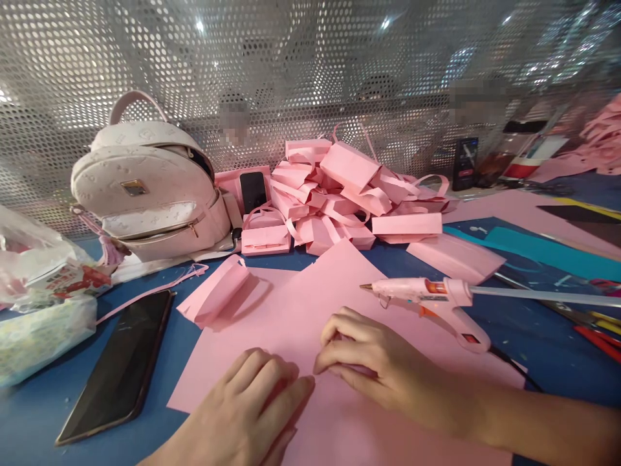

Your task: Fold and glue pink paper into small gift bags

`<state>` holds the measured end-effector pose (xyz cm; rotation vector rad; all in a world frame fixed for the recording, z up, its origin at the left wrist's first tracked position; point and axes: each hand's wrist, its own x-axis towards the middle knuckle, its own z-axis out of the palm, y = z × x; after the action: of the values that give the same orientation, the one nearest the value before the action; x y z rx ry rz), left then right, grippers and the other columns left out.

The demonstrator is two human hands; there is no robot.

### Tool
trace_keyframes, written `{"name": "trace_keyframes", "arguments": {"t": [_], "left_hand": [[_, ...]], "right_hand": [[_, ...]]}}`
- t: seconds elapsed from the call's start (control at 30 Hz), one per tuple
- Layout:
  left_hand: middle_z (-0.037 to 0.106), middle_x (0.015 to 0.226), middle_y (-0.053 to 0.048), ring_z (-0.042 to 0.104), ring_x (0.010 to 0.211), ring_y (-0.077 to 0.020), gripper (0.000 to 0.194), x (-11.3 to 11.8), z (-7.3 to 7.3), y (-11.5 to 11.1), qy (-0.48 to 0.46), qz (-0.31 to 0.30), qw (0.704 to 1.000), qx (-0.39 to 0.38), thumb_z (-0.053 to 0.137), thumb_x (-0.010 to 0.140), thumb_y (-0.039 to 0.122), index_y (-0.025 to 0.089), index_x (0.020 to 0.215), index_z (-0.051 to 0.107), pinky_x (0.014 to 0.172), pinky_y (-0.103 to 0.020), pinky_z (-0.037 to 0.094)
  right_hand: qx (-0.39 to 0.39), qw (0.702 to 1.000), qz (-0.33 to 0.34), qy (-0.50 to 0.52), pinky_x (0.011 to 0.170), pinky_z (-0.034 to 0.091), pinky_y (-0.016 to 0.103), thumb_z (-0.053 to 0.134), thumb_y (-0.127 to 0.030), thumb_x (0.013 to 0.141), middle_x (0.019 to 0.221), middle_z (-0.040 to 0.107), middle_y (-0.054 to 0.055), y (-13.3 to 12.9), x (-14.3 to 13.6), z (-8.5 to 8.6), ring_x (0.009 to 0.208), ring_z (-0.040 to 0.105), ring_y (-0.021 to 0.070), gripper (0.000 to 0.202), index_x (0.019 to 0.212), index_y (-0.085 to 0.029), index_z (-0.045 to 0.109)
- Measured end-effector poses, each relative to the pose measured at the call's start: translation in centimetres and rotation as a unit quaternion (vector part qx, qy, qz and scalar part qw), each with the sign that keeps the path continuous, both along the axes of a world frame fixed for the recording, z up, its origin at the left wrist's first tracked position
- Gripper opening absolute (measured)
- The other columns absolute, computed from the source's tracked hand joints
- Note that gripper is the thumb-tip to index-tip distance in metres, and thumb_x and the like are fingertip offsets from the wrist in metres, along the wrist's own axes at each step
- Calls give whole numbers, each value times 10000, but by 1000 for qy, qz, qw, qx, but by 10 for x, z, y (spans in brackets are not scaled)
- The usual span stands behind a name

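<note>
Both hands rest low over large pink paper sheets (286, 310), close together with a small gap between their fingertips. My left hand (252, 395) has its fingers bent and drawn together, the index reaching toward the right hand. My right hand (369, 359) is curled, its thumb and forefinger pinched near the paper. Whatever may be between the fingers of either hand cannot be told against the pink. A pink glue gun (436, 298) with a long glue stick lies just beyond my right hand. Past my left hand stands a small folded pink paper bag (218, 291).
A heap of pink paper bags (330, 194) lies at the back, beside a pale backpack (155, 188). A large dark phone (121, 362) and plastic bags (48, 323) are on the left. Teal paper (553, 249) and red-handled pliers (599, 343) lie right. A perforated metal screen (291, 58) closes the back.
</note>
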<state>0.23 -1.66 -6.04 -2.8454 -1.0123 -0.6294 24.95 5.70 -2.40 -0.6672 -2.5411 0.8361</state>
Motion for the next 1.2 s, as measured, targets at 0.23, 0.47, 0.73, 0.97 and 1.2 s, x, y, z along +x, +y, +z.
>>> {"name": "trace_keyframes", "arguments": {"t": [0.23,0.47,0.73,0.97,1.2], "left_hand": [[602,1043,-120,536,903,-233,376,0,-1,0,0,-2,1000,-7,393,988,197,135,1329,538,796,-363,541],[632,1024,-111,568,890,-218,343,1,14,0,7,-5,1000,-17,412,978,136,120,1294,543,792,-344,553],[629,1037,-122,576,895,-224,323,1,5,2,-34,-10,999,-19,396,963,118,118,1236,568,785,-351,548],[645,1007,-116,587,871,-209,291,1,9,2,-35,-13,999,-6,420,956,98,113,1198,582,779,-335,554],[657,1013,-114,588,876,-212,270,2,9,1,-21,-11,1000,-15,441,959,103,115,1188,584,780,-342,557]], "right_hand": [[21,999,-8,24,795,445,310,486,-133,967,942,599,55,-3,1,1,912,537,186,204,1023,-206,668],[51,999,-10,0,779,427,314,493,-154,968,930,582,50,-6,0,5,876,522,188,192,999,-219,671],[61,998,8,18,811,430,330,446,-141,986,905,624,45,-6,1,5,860,516,185,183,970,-206,616],[96,995,24,21,860,429,327,440,-93,960,1009,652,50,-9,0,6,924,523,186,191,965,-204,595],[164,986,9,0,957,395,343,460,-89,951,1148,630,81,-12,1,2,1100,508,212,173,992,-201,586]]}}
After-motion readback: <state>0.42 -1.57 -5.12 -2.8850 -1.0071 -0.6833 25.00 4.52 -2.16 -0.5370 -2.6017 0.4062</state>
